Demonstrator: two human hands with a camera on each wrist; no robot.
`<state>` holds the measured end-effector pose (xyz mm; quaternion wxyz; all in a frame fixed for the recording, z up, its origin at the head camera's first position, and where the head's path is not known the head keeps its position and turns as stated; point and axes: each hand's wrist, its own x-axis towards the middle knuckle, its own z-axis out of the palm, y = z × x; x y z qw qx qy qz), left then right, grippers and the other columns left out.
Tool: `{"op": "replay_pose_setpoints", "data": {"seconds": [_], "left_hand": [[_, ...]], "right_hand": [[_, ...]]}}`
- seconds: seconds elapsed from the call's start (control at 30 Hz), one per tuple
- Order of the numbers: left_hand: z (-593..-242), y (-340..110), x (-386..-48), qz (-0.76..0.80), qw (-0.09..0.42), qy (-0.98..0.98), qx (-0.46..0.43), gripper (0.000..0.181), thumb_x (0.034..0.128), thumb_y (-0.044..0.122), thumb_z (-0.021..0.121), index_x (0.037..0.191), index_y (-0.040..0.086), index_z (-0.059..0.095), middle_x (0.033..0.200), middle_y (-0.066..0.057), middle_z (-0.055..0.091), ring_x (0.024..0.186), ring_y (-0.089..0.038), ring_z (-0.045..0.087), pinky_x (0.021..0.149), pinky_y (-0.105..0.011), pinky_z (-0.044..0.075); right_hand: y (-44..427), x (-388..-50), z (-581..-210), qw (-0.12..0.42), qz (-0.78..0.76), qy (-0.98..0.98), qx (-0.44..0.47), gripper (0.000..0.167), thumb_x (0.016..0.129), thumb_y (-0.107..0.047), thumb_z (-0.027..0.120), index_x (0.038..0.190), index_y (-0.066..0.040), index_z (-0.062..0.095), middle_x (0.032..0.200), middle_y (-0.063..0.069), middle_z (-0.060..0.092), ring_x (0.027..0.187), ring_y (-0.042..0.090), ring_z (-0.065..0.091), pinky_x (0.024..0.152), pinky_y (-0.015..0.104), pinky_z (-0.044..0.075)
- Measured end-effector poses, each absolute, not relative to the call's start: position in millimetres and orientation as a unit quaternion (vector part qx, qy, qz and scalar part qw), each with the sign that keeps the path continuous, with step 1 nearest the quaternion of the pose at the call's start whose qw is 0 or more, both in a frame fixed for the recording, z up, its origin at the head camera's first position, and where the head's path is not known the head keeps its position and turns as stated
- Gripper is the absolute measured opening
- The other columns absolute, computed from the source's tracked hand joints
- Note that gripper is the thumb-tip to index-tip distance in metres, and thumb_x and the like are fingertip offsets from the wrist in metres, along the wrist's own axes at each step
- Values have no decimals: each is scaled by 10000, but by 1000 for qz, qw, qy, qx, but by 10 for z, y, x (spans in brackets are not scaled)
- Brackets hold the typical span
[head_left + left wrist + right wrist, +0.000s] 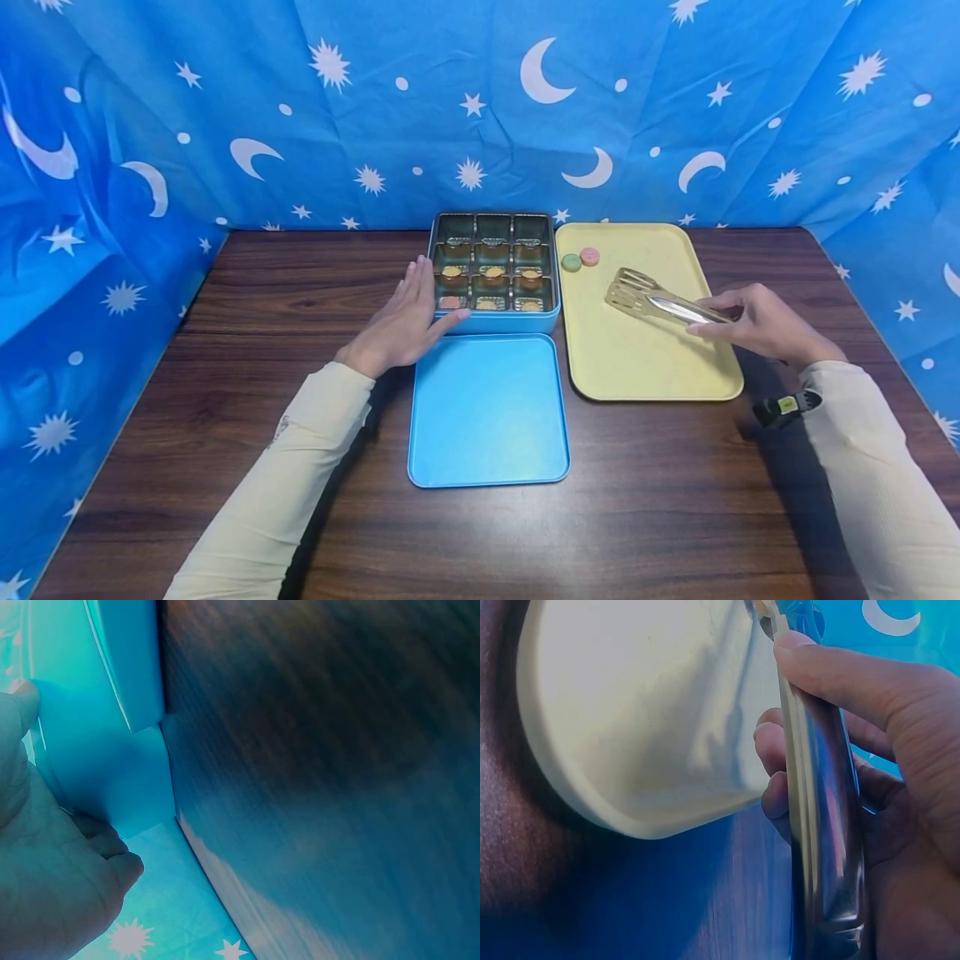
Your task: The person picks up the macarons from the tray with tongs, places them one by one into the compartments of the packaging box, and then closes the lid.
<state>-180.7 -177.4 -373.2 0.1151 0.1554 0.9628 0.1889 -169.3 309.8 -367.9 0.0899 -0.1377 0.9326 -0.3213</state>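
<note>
My right hand (757, 323) grips a pair of gold serving tongs (663, 302) by the handle end, over the yellow tray (652, 367). In the right wrist view thumb and fingers close round the shiny tong handle (829, 825). The tong tips point left and hold nothing that I can see. A green macaron (572, 262) and a pink macaron (590, 256) lie at the tray's back left. My left hand (408, 321), fingers straight, rests against the left side of a blue tin (510, 323), thumb at its front rim. A pink piece (450, 302) sits in the tin's front left compartment; yellowish rounds show in several others.
A light blue lid (487, 417) lies flat in front of the tin. The yellow tray stands right beside the tin on the dark wooden table (300, 283). A blue cloth (450, 100) with moons and stars hangs behind and at both sides.
</note>
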Motion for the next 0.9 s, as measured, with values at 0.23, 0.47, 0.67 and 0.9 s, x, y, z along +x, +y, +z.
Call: {"op": "replay_pose_setpoints", "data": {"seconds": [0.23, 0.47, 0.67, 0.9], "left_hand": [[-3729, -1772, -1809, 190, 116, 962, 156, 974, 1040, 621, 360, 1571, -17, -149, 1657, -187, -187, 1534, -311, -151, 1241, -450, -11], [-3733, -1777, -1814, 191, 117, 962, 157, 969, 1043, 615, 362, 1571, -15, -151, 1656, -180, -195, 1533, -308, -159, 1240, -452, -12], [-3728, -1783, -1808, 187, 118, 962, 160, 998, 1022, 672, 322, 1570, -11, -157, 1656, -180, -197, 1532, -305, -161, 1241, -454, -4], [-3724, -1785, -1810, 184, 118, 963, 160, 1002, 1019, 679, 316, 1568, -10, -161, 1653, -173, -207, 1528, -292, -177, 1241, -451, -9]], "right_hand": [[3093, -1699, -3629, 95, -323, 933, -130, 514, 887, -317, 808, 1251, 30, 701, 764, 85, 572, 411, 79, 231, 377, 278, 278], [3075, -1739, -3557, 85, -318, 935, -134, 498, 879, -256, 821, 1253, 46, 694, 744, 69, 589, 378, 75, 268, 367, 274, 306], [3034, -1801, -3462, 75, -308, 940, -129, 492, 873, -251, 826, 1251, 37, 699, 670, 42, 486, 408, 87, 263, 382, 282, 307], [2986, -1889, -3340, 86, -298, 943, -117, 550, 868, -293, 830, 1289, 27, 679, 559, -23, 365, 413, 115, 259, 388, 291, 292]]}}
